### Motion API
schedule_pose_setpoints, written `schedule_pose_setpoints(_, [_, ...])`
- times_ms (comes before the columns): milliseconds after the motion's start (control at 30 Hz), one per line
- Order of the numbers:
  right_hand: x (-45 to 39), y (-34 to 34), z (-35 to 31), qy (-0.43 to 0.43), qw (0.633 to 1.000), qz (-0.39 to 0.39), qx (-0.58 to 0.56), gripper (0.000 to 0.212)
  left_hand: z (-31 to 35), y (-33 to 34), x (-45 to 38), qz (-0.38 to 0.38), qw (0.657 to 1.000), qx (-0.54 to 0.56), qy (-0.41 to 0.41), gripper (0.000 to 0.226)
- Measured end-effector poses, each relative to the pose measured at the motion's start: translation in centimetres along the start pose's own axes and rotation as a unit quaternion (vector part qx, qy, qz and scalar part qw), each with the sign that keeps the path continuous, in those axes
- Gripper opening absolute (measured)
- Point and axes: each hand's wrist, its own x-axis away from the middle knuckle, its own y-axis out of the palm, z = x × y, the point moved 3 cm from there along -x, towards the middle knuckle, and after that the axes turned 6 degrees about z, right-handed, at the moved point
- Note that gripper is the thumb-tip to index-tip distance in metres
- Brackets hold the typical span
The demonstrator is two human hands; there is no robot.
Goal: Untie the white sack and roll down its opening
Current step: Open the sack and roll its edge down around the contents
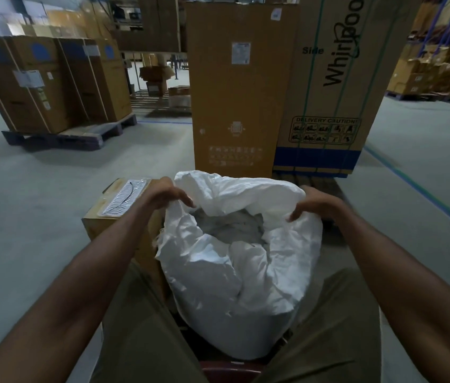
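Head: white sack (234, 272) open, both hands' grip on rim, grey contents.

One white sack (234, 272) stands open, with two hands on its rim: the left hand (167, 194) and the right hand (316, 203). One small carton (118, 214) sits beside it. Two tall cartons (240, 92) rise behind; one loaded pallet (60, 134) stands left.

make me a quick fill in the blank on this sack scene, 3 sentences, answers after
1. The mouth of the white sack is ____, no tie closing it.
2. The left hand and right hand both grip the sack's ____.
3. The small cardboard box stands on the person's ____ side of the sack.

Missing words: open; rim; left
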Motion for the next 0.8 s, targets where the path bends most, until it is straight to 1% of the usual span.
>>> schedule_pose_setpoints(33, [0.4, -0.5, -0.5, -0.019, 1.0, 0.004, 0.015, 0.108, -0.2, -0.1, -0.6, -0.017, 1.0, -0.011, -0.001, 0.079])
schedule_pose_setpoints(67, [1.0, -1.0, -1.0, -0.03, 0.999, 0.019, 0.018, 0.094, -0.5, -0.1, -1.5, -0.022, 1.0, -0.002, 0.006, 0.081])
schedule_pose_setpoints(100, [1.7, -1.4, -1.4, -0.043, 0.998, 0.04, 0.008, 0.081, -0.3, -0.2, -1.7, -0.017, 0.999, 0.024, 0.024, 0.076])
schedule_pose_setpoints(133, [2.1, -1.9, -1.6, -0.056, 0.996, 0.07, -0.014, 0.069, 0.0, -0.5, -1.6, 0.002, 0.996, 0.072, 0.043, 0.062])
schedule_pose_setpoints(200, [2.7, -2.8, -1.5, -0.066, 0.981, 0.158, -0.092, 0.052, 0.7, -0.9, -0.8, 0.062, 0.978, 0.187, 0.066, 0.028])
schedule_pose_setpoints(233, [2.9, -3.0, -1.3, -0.057, 0.969, 0.206, -0.121, 0.046, 0.8, -0.9, -0.7, 0.085, 0.968, 0.223, 0.072, 0.022])
schedule_pose_setpoints(267, [3.1, -3.0, -1.3, -0.043, 0.961, 0.242, -0.124, 0.04, 0.7, -0.9, -0.6, 0.099, 0.966, 0.226, 0.081, 0.02])
schedule_pose_setpoints(300, [3.3, -2.7, -1.4, -0.026, 0.96, 0.26, -0.097, 0.034, 0.6, -0.7, -0.5, 0.107, 0.969, 0.202, 0.097, 0.021])
schedule_pose_setpoints(367, [3.5, -1.5, -1.9, 0.008, 0.966, 0.256, -0.041, 0.028, 0.2, -0.1, -0.3, 0.111, 0.981, 0.113, 0.116, 0.037])
schedule_pose_setpoints(400, [3.5, -0.9, -2.1, 0.024, 0.968, 0.248, -0.032, 0.031, 0.3, 0.3, 0.1, 0.111, 0.983, 0.09, 0.116, 0.042])
schedule_pose_setpoints(467, [3.7, -0.1, -3.1, 0.046, 0.968, 0.245, -0.029, 0.04, 0.5, 1.1, 0.5, 0.118, 0.985, 0.076, 0.097, 0.042])
schedule_pose_setpoints(533, [3.7, 0.2, -4.3, 0.064, 0.969, 0.227, -0.075, 0.053, 0.7, 1.8, 0.3, 0.139, 0.985, 0.082, 0.06, 0.05])
schedule_pose_setpoints(567, [3.7, 0.3, -4.9, 0.071, 0.97, 0.201, -0.118, 0.07, 0.9, 2.1, 0.2, 0.142, 0.984, 0.098, 0.041, 0.054])
schedule_pose_setpoints(600, [3.7, 0.2, -5.5, 0.074, 0.97, 0.167, -0.16, 0.092, 1.0, 2.3, 0.0, 0.132, 0.981, 0.139, 0.017, 0.058])
schedule_pose_setpoints(633, [4.0, -0.1, -6.2, 0.072, 0.972, 0.13, -0.183, 0.111, 1.1, 2.6, -0.3, 0.115, 0.977, 0.182, -0.01, 0.062])
schedule_pose_setpoints(667, [4.2, -0.5, -6.7, 0.068, 0.976, 0.1, -0.181, 0.124, 1.1, 2.6, -0.3, 0.099, 0.969, 0.221, -0.039, 0.067])
schedule_pose_setpoints(700, [4.2, -1.0, -7.0, 0.055, 0.982, 0.079, -0.162, 0.128, 1.0, 2.7, -0.5, 0.084, 0.966, 0.239, -0.056, 0.073])
schedule_pose_setpoints(733, [4.3, -1.3, -7.2, 0.034, 0.987, 0.067, -0.141, 0.125, 0.7, 2.4, -0.5, 0.083, 0.967, 0.234, -0.061, 0.076])
schedule_pose_setpoints(800, [4.5, -2.3, -6.9, -0.026, 0.991, 0.081, -0.104, 0.111, 0.3, 1.3, -0.5, 0.12, 0.977, 0.172, -0.03, 0.073])
